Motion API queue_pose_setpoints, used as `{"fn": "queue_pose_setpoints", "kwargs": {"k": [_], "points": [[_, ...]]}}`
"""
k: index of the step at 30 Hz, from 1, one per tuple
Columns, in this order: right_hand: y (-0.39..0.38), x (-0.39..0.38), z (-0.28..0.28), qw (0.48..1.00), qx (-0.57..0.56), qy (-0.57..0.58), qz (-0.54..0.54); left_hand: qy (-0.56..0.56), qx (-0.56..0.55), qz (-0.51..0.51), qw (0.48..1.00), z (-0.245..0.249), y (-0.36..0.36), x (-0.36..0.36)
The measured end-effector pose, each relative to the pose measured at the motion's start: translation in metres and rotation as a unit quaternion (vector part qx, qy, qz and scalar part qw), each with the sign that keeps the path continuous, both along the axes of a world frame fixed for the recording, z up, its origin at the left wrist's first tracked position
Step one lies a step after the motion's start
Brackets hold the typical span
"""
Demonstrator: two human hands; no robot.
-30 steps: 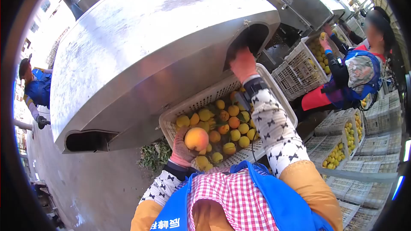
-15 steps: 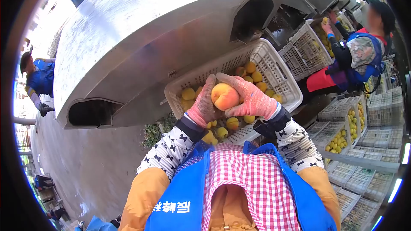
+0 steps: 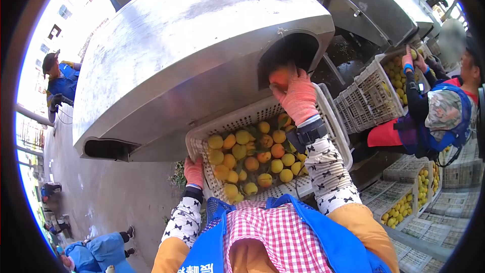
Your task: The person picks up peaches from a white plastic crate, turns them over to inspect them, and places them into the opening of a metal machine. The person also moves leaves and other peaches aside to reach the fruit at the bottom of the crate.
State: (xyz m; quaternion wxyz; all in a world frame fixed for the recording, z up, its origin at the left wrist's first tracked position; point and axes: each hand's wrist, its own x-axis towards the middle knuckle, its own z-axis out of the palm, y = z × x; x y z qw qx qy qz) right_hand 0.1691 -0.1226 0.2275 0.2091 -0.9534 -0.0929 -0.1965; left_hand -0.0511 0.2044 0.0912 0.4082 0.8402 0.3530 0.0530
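At far left, a person in blue (image 3: 61,82) stands beyond the metal housing (image 3: 202,35), one dark-gloved hand low at their side. Below, near the bottom left edge, another person in pale blue (image 3: 98,253) is seen from above on the grey floor (image 3: 126,187). The housing's left end has a dark, narrow slot (image 3: 108,149).

Next comes your left hand (image 3: 193,172), in a pink glove, touching the left end of a white plastic crate (image 3: 232,120); whether its fingers are clamped on the rim or just resting there, you cannot tell from this angle. The crate, just beside the housing, holds a loose layer of yellow and orange peaches (image 3: 255,156).

Above the crate's far side, your right hand (image 3: 300,98), also pink-gloved, reaches to the mouth of a dark arched opening (image 3: 298,48) in the housing. Its thumb and fingers are closed around one reddish-orange peach (image 3: 281,77), slightly blurred, at the opening's lower edge.

Farther right, a co-worker (image 3: 444,106) holds both gloved hands over a second crate (image 3: 366,93) of yellow fruit. Below them are more crates (image 3: 389,189), some filled with fruit.
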Motion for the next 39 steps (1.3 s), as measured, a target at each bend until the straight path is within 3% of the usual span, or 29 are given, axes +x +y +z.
{"fn": "queue_pose_setpoints", "kwargs": {"k": [3, 4, 7, 9, 11, 12, 14, 15, 17, 18, 19, 20, 22, 23, 24, 25, 27, 29, 30, 31, 32, 34, 35, 37, 38, 39], "points": [[0.015, -0.004, 0.016, 0.993, 0.033, 0.098, -0.061, 0.018, 0.098, -0.012, 0.995, -0.027, 0.012, -0.002], [0.022, 0.009, 0.018, 0.990, -0.004, 0.117, -0.077, 0.033, 0.102, -0.017, 0.994, 0.001, -0.001, 0.002], [0.048, 0.042, 0.008, 0.991, 0.029, 0.031, -0.129, 0.017, 0.196, -0.032, 0.980, 0.003, -0.007, -0.010], [0.028, 0.044, -0.002, 0.993, 0.047, 0.014, -0.107, -0.011, 0.229, -0.037, 0.973, 0.001, -0.009, 0.001], [0.013, 0.002, 0.029, 0.945, 0.273, -0.176, 0.043, -0.155, 0.371, -0.077, 0.912, 0.011, -0.013, 0.006], [0.010, -0.021, 0.017, 0.943, 0.302, -0.129, 0.059, -0.151, 0.371, -0.080, 0.913, 0.013, -0.011, 0.008], [0.014, -0.067, -0.029, 0.938, 0.334, 0.028, 0.085, -0.119, 0.265, -0.330, 0.898, 0.014, -0.007, 0.009], [0.019, -0.085, -0.060, 0.929, 0.332, 0.135, 0.095, -0.114, 0.262, -0.334, 0.898, 0.017, -0.015, 0.013], [0.032, -0.104, -0.122, 0.922, 0.267, 0.259, 0.104, -0.007, 0.106, -0.258, 0.960, 0.017, -0.048, 0.030], [0.042, -0.107, -0.156, 0.916, 0.265, 0.283, 0.105, -0.007, 0.108, -0.258, 0.960, 0.012, -0.052, 0.040], [0.052, -0.103, -0.182, 0.910, 0.262, 0.304, 0.108, 0.116, 0.145, -0.258, 0.948, 0.006, -0.052, 0.055], [0.060, -0.101, -0.196, 0.909, 0.264, 0.301, 0.114, 0.240, 0.179, -0.250, 0.921, 0.000, -0.055, 0.063], [0.088, -0.093, -0.214, 0.928, 0.172, 0.331, 0.029, 0.284, 0.258, -0.382, 0.841, -0.007, -0.064, 0.063], [0.097, -0.087, -0.224, 0.921, 0.141, 0.363, 0.021, 0.263, 0.202, -0.259, 0.907, -0.046, -0.067, 0.059], [0.103, -0.080, -0.233, 0.914, 0.114, 0.389, 0.029, 0.273, 0.241, -0.211, 0.907, -0.071, -0.075, 0.056], [0.115, -0.076, -0.237, 0.914, 0.058, 0.402, 0.028, 0.278, 0.209, -0.205, 0.915, -0.064, -0.075, 0.060], [0.124, -0.071, -0.250, 0.918, 0.036, 0.393, 0.039, 0.230, 0.186, -0.189, 0.936, -0.102, -0.064, 0.061], [0.121, -0.073, -0.229, 0.893, 0.222, 0.378, 0.099, 0.235, 0.146, -0.194, 0.941, -0.078, -0.061, 0.070], [0.113, -0.061, -0.279, 0.877, 0.285, 0.352, 0.163, 0.290, 0.214, -0.245, 0.900, -0.058, -0.061, 0.067], [0.113, -0.063, -0.274, 0.873, 0.271, 0.371, 0.163, 0.344, 0.270, -0.303, 0.847, -0.041, -0.070, 0.067], [0.108, -0.060, -0.266, 0.872, 0.255, 0.388, 0.153, 0.340, 0.274, -0.289, 0.852, -0.036, -0.073, 0.068], [0.110, -0.058, -0.289, 0.893, 0.213, 0.376, 0.125, 0.254, 0.070, -0.116, 0.958, -0.034, -0.081, 0.071], [0.113, -0.057, -0.297, 0.908, 0.173, 0.371, 0.085, 0.251, 0.070, -0.109, 0.959, -0.046, -0.080, 0.072], [0.110, -0.058, -0.301, 0.900, 0.210, 0.372, 0.089, 0.300, 0.215, -0.247, 0.896, -0.069, -0.074, 0.070], [0.109, -0.059, -0.301, 0.890, 0.249, 0.372, 0.087, 0.302, 0.215, -0.244, 0.896, -0.070, -0.076, 0.071], [0.106, -0.057, -0.310, 0.889, 0.251, 0.373, 0.087, 0.268, 0.154, -0.189, 0.932, -0.051, -0.078, 0.069]]}}
